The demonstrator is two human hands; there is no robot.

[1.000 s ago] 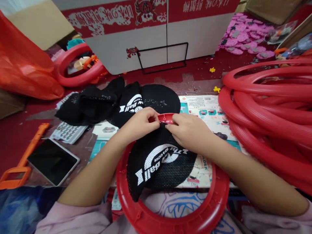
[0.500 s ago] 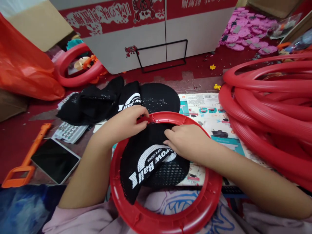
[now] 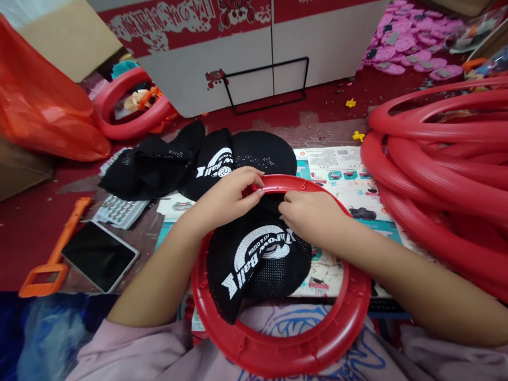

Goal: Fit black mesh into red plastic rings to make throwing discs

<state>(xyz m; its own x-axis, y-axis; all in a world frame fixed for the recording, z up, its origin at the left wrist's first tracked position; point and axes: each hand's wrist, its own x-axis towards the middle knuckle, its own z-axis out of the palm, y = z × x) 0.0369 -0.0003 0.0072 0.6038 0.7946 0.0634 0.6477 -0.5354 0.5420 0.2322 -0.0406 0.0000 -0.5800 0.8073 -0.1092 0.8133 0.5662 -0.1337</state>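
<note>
A red plastic ring (image 3: 337,338) leans across my lap and the bench edge, its ribbed inner side facing up. Black mesh fabric (image 3: 238,246) with white "Throw Ball" lettering lies bunched and folded inside it, covering part of the ring's left side. My left hand (image 3: 238,193) pinches the far rim between thumb and fingers; fabric may be caught under the fingertips, but I cannot tell. Just right of it, my right hand (image 3: 311,214) has curled fingers gripping the fabric's upper edge near the rim. More black printed mesh pieces (image 3: 264,151) lie beyond the ring.
Many red rings (image 3: 436,180) are piled at right. On the left lie a calculator (image 3: 123,210), a dark-screened tablet (image 3: 101,255) and an orange plastic handle (image 3: 55,259). Printed cardboard (image 3: 337,164) covers the bench. A white-and-red carton (image 3: 246,58) stands behind, with pink pieces (image 3: 416,42) beside it.
The view has shifted slightly, and the ring sits a little farther right. My left fingertips have slid right along the far rim, closer to my right hand, whose fingers are curled tighter.
</note>
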